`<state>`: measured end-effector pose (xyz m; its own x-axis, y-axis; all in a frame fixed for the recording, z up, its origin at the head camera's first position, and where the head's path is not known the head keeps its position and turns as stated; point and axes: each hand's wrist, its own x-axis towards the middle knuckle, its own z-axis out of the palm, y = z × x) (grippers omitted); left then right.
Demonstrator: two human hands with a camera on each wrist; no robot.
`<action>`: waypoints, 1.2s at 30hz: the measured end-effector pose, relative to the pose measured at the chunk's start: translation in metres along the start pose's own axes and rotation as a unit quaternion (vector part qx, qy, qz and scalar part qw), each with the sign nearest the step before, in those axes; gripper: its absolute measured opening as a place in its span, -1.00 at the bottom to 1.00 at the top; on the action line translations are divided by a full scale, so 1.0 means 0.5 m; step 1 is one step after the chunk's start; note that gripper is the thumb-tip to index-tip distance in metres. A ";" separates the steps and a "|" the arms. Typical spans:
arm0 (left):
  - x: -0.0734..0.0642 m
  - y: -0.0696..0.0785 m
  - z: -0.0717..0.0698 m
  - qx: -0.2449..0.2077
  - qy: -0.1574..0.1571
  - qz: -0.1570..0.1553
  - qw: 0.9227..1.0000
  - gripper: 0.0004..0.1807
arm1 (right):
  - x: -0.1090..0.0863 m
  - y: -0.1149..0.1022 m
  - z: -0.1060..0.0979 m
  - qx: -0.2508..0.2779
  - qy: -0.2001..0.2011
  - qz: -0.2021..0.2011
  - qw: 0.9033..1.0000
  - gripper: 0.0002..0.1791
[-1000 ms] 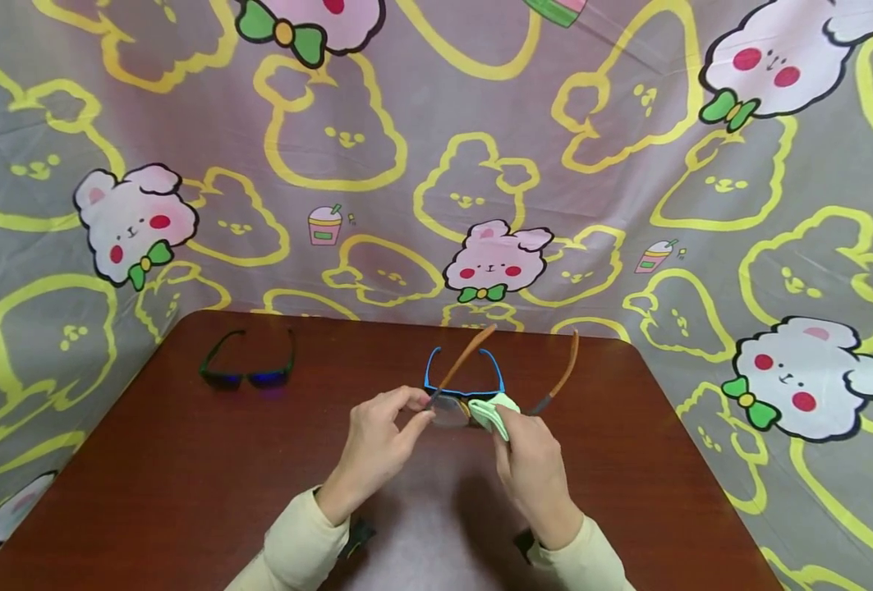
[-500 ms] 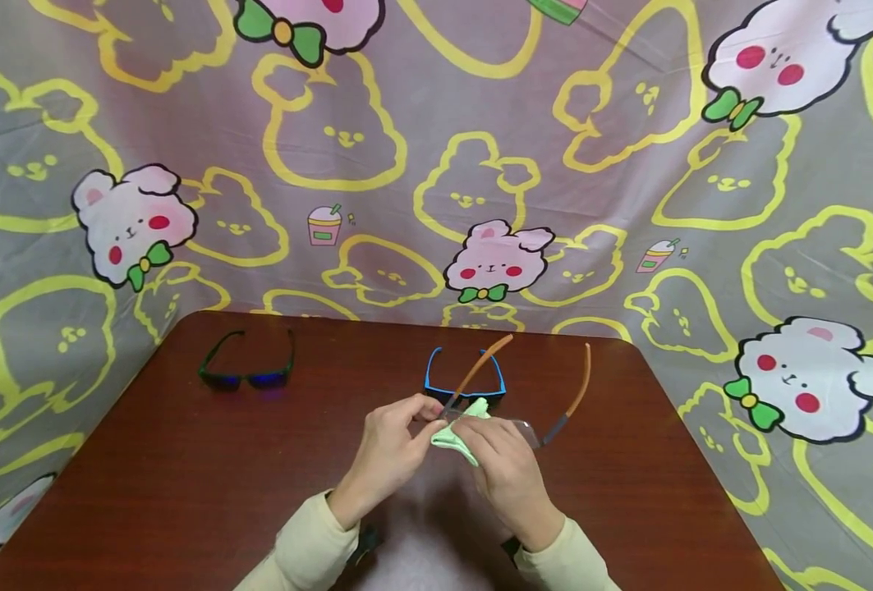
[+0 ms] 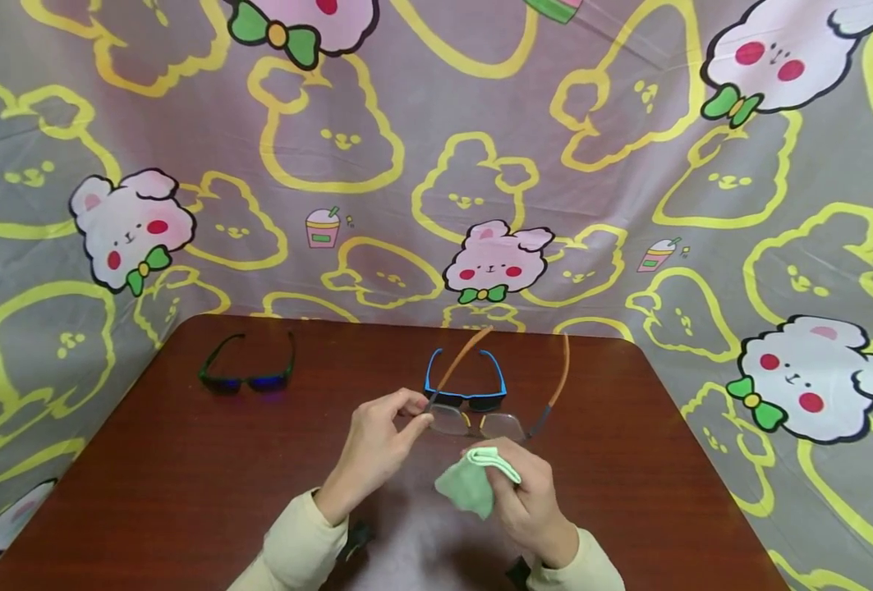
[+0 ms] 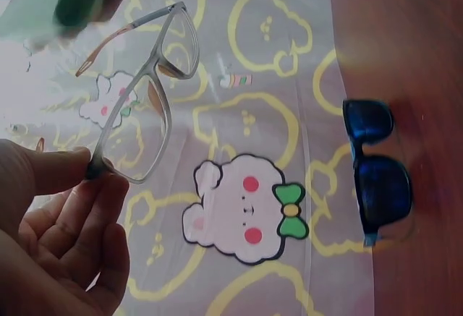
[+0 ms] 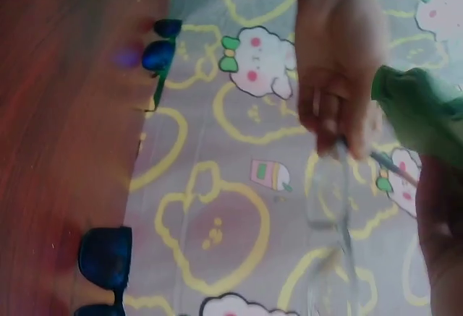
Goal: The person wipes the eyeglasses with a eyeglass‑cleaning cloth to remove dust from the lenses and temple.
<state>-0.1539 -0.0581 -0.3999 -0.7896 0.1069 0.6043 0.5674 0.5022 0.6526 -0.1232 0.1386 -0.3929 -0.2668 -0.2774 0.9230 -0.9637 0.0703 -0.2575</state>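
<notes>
My left hand (image 3: 380,443) pinches a pair of clear-lensed eyeglasses (image 3: 501,424) at the left hinge. Their orange-brown temples are unfolded and point away from me. The left wrist view shows the thumb and fingertips on the corner of the grey frame (image 4: 150,66). In my right hand (image 3: 528,497) a folded light green cloth (image 3: 468,486) is gripped, its loose part hanging to the left. That hand is nearer to me than the eyeglasses and apart from them. Blur softens the cloth (image 5: 419,110) in the right wrist view.
Blue-framed sunglasses (image 3: 466,394) lie just behind the eyeglasses on the brown table (image 3: 185,476). Dark sunglasses with blue lenses (image 3: 246,381) lie at the back left. A patterned cloth curtain (image 3: 377,98) encloses the table's back and sides.
My right hand moved the cloth leftward over the eyeglasses, then drew it back toward me, off the lenses. My left hand shifted slightly right and returned, keeping its pinch.
</notes>
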 end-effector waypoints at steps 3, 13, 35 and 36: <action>0.003 -0.006 -0.014 -0.003 0.002 -0.018 1.000 -0.81 | -0.014 0.006 -0.032 -0.017 0.028 0.053 0.998 -0.88; 0.000 -0.020 -0.040 0.011 0.020 -0.070 0.997 -0.85 | -0.051 0.033 -0.138 -0.203 0.125 0.389 0.890 -0.92; -0.006 -0.004 -0.014 -0.006 0.033 -0.050 0.998 -0.84 | -0.011 0.013 -0.041 -0.108 0.122 0.254 0.953 -0.80; -0.007 -0.004 -0.014 -0.007 0.035 -0.048 0.998 -0.84 | -0.017 0.019 -0.040 -0.118 0.126 0.251 0.953 -0.78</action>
<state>-0.1508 -0.0657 -0.3999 -0.8224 -0.0010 0.5688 0.4937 0.4956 0.7146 -0.1301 0.1608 -0.3973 -0.6581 0.0852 0.7481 -0.6818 0.3544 -0.6400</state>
